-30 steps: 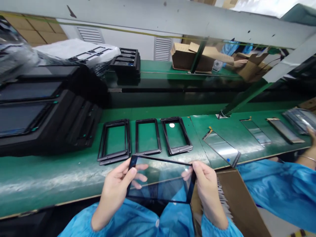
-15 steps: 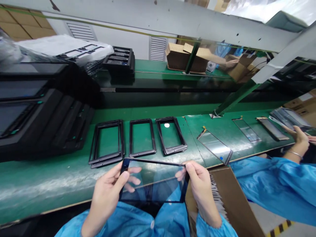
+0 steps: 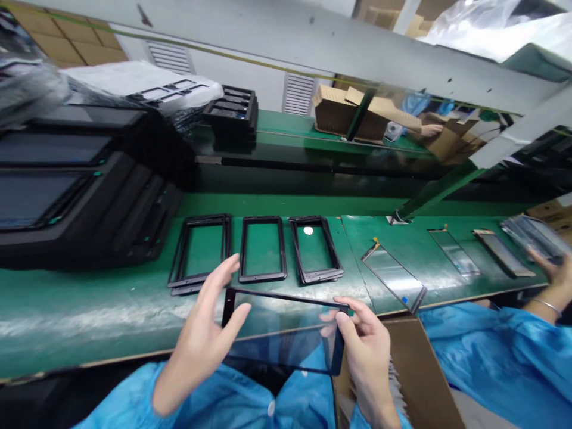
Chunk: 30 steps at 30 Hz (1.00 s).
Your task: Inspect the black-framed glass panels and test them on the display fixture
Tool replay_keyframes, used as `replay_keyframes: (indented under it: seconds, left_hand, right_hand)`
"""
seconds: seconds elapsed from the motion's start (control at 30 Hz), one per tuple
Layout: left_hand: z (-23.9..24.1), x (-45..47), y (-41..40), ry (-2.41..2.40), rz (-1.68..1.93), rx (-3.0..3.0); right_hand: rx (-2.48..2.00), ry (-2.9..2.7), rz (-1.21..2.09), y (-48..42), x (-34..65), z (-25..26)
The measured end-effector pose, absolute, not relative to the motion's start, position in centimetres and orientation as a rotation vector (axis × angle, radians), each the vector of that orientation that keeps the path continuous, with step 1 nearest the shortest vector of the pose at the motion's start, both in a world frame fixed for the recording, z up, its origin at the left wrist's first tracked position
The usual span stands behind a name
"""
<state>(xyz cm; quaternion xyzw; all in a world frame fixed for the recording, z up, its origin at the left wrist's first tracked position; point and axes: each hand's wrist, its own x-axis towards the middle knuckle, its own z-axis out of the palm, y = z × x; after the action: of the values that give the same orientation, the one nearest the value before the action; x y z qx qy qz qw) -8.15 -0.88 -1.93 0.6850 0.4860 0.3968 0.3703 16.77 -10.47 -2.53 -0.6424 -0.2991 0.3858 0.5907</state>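
A clear touch-screen glass panel (image 3: 281, 330) with a black border is held level in front of my body, above the bench's front edge. My right hand (image 3: 364, 342) grips its right end, thumb on the near face and fingers behind, partly seen through the glass. At the left end, my left hand (image 3: 208, 333) is open, fingers raised and thumb spread over the border; whether it touches the glass is unclear. Beyond the panel lie black rectangular frames: an overlapping group (image 3: 179, 283), a middle frame (image 3: 262, 278) and another group (image 3: 319, 276) with a white round spot inside.
Black trays (image 3: 89, 220) holding screens are stacked high at left. Rightward on the green bench (image 3: 134, 322) lie a glass panel (image 3: 395, 274) and further panels (image 3: 456, 253). A co-worker's hand (image 3: 556, 280) is at far right. An open carton (image 3: 415, 357) stands below the bench edge.
My left hand has let its fingers come out from behind the panel and spread upward. My right hand keeps its grip. The view has shifted slightly left; the co-worker's hand has moved.
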Motion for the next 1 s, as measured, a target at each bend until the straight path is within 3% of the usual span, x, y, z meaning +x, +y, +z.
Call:
replay_keyframes:
  seconds: [0.1, 0.2, 0.6, 0.77, 1.0]
  left_hand:
    - [-0.1, -8.0, 0.8, 1.017, 0.762, 2.319]
    - [1.0, -7.7, 1.9, 0.828, 0.564, 2.429]
    - [0.7, -8.2, 1.6, 0.802, 0.619, 2.289]
    - [1.4, -6.5, 0.8, 0.766, 0.466, 2.331]
    - [0.7, -4.9, 0.0, 0.803, 0.420, 1.766]
  right_hand:
    - [-1.505, -0.687, 0.899, -10.7, 16.4, -2.5]
    - [-1.518, -0.658, 0.913, -10.7, 16.2, -2.5]
    - [-1.558, -0.651, 0.907, -10.8, 15.8, -2.2]
    - [-1.505, -0.832, 0.948, -10.1, 14.9, -1.9]
    - [-1.312, -0.718, 1.186, -9.2, 15.5, -2.5]
